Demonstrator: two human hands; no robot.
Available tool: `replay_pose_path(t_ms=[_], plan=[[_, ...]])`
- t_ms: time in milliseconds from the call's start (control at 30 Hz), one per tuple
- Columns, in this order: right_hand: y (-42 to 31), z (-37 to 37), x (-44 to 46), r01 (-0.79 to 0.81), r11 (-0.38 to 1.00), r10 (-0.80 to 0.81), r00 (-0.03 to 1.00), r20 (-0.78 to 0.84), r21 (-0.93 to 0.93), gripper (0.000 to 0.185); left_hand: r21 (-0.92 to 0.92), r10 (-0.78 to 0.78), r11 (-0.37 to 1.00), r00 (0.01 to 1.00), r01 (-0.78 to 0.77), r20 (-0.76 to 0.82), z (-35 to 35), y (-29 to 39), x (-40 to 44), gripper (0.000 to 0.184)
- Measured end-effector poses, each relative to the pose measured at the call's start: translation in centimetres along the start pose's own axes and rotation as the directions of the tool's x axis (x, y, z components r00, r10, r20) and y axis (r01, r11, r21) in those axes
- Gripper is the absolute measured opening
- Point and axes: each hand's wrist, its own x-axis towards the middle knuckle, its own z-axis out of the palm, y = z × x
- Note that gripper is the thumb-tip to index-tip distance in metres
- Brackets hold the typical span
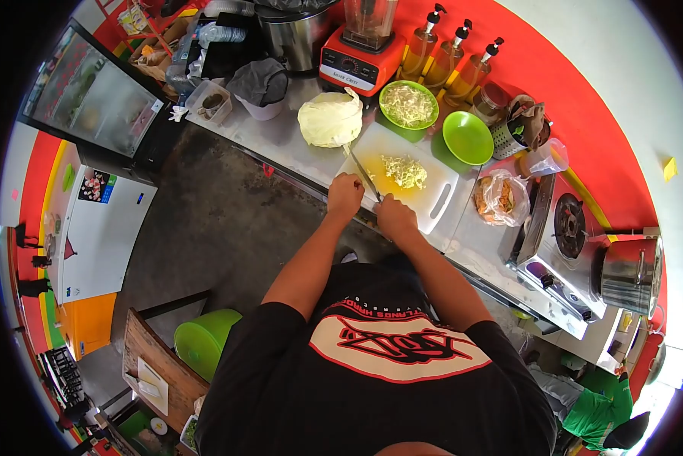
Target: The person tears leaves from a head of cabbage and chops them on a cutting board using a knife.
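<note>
The right hand [397,220] is closed around the handle of a long knife with a narrow metal blade [364,172], which slants away and to the left over the white plastic cutting board [434,176]. The left hand [345,196] is at the board's near left edge, just left of the knife, its fingers drawn in; whether they pinch anything, I cannot tell. A loose heap of pale green, finely chopped cabbage [404,172] lies on the board, to the right of the blade and beyond the right hand, apart from both hands. The large, round, pale green cabbage head [331,120] sits on the metal counter [300,158] beyond the left hand, just beside the board's far left corner, near the knife's tip. Past the board's far edge stand a bright green bowl of shredded cabbage [409,105] and, to its right, a second bright green bowl [467,137]. The red blender [350,64] stands behind the cabbage head.
</note>
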Motion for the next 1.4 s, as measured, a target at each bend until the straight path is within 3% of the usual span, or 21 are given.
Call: replay_pose_path(t_ms=[667, 867, 933, 1267, 1400], plan=[[0.1, 1.7, -0.5, -0.079, 0.996, 0.079, 0.997, -0.005, 0.049, 0.040, -0.067, -0.046, 0.997, 0.997, 0.043, -0.058, 0.5, 0.7, -0.4, 0.004], [0.2, 1.0, -1.4, -0.005, 1.000, 0.005, 0.999, -0.035, 0.004, 0.040, -0.076, -0.047, 0.996, 0.997, 0.041, -0.068, 0.3, 0.5, -0.6, 0.002], [0.8, 1.8, -2.7, -0.073, 0.997, 0.073, 0.997, -0.020, 0.031, 0.039, -0.083, -0.062, 0.995, 0.996, 0.056, -0.069, 0.5, 0.6, -0.7, 0.002], [5.7, 0.0, -3.7, -0.189, 0.977, 0.199, 0.976, -0.094, 0.098, 0.043, -0.039, 0.009, 0.999, 0.999, -0.011, -0.040, 1.0, 0.7, 0.1, 0.004], [5.3, -0.5, -3.4, -0.130, 0.982, 0.149, 0.979, -0.138, 0.135, 0.043, -0.116, 0.094, 0.988, 0.995, -0.098, -0.035, 1.1, 0.7, 0.6, 0.012]])
